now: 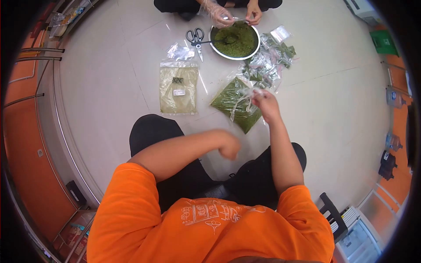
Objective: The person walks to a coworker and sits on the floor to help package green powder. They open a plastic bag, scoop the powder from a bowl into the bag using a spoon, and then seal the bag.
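My right hand (265,104) pinches a crumpled piece of thin clear plastic (245,100), which looks like a disposable glove. Its loose strips hang over a large clear bag of green leaves (237,105) lying on the floor. Bare and smeared by motion, my left hand (230,145) is above my lap, its fingers turned down and hard to make out. To the left of the leaf bag lies a flat, labelled clear bag (178,94) with pale yellowish-green contents.
Opposite me, a person's gloved hand (219,15) and bare hand (254,13) hold a small clear bag above a bowl of chopped green mix (234,58). Scissors (198,43) lie left of it; small filled bags (267,61) are heaped right. Small clear packets (180,52) lie nearby.
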Demonstrator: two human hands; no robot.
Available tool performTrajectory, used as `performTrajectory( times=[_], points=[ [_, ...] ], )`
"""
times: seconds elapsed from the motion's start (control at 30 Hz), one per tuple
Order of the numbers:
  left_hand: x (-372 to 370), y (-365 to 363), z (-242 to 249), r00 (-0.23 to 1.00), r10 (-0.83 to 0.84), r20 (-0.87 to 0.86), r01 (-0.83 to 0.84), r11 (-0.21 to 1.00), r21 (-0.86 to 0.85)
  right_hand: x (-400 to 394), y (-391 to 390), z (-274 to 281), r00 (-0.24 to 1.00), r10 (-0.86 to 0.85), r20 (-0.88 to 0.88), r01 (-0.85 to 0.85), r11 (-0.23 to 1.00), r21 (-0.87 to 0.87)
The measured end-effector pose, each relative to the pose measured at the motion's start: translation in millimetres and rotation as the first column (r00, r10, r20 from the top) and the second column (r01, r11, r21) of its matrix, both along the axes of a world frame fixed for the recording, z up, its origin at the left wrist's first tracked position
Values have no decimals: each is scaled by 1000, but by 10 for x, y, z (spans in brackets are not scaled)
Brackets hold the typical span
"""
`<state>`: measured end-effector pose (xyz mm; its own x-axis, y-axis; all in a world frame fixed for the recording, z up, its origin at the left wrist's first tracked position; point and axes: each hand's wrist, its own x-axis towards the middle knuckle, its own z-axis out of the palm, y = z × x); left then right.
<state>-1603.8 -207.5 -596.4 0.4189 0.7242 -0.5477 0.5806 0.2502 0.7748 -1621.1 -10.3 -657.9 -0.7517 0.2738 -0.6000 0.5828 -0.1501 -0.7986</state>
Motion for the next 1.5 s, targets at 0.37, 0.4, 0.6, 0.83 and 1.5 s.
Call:
performTrajectory(
  times=[0.37, 0.4, 0.6, 0.83, 1.5],
  points=[
    [696, -959, 947, 751, 660, 27, -656, 742, 138, 1700, -134, 1593, 812, 583, 22, -580, 802, 140],
    [694, -1001, 1106, 726, 688, -5, -675, 714, 186, 1844, -169, 1764, 766, 643, -20, -632, 758, 163],
    [727, -1000, 1590, 582, 790, -193, -809, 586, -45, 2239, -355, 1962, 643, 761, 79, -733, 583, 350],
    [580, -976, 1238, 700, 708, -93, -712, 701, -30, 2114, -272, 1795, 596, 749, 290, -796, 505, 334],
    [375, -548, 1760, 679, 706, -202, -654, 706, 272, 1815, -85, 2029, 907, 386, 171, -298, 872, -388]
  ],
)
